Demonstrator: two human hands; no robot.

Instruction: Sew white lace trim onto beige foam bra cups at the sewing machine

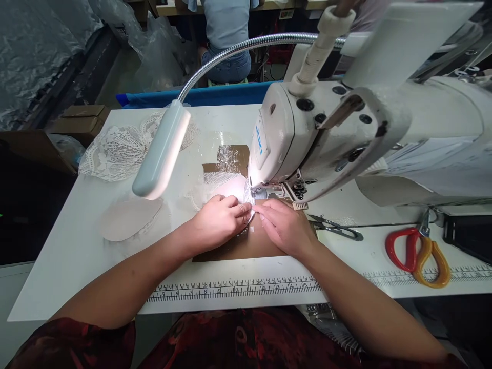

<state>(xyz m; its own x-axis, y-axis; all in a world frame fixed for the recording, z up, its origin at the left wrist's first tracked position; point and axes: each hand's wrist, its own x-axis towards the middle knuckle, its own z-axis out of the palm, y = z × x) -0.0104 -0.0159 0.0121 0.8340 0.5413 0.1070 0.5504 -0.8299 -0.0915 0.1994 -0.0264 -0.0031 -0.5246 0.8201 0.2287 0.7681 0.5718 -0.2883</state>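
Both my hands meet just in front of the needle of a white sewing machine point(277, 133). Between the fingertips of my left hand point(223, 220) is the edge of a white lace piece point(219, 180), which runs under the presser foot. My right hand point(284, 225) pinches the same edge from the other side, its fingertips almost touching the left ones. Brown tape or card point(226, 252) covers the machine bed beneath my hands. The exact stitching spot is partly hidden by my fingers and bright glare.
A lamp point(163, 148) on a bendy metal arm hangs left of the machine. Lace pieces point(115, 151) and a beige oval pad point(128, 220) lie on the left. Thread snips point(336, 228) and red-and-yellow-handled scissors point(418, 253) lie right. A printed ruler point(234, 291) edges the table. A person point(226, 36) sits beyond.
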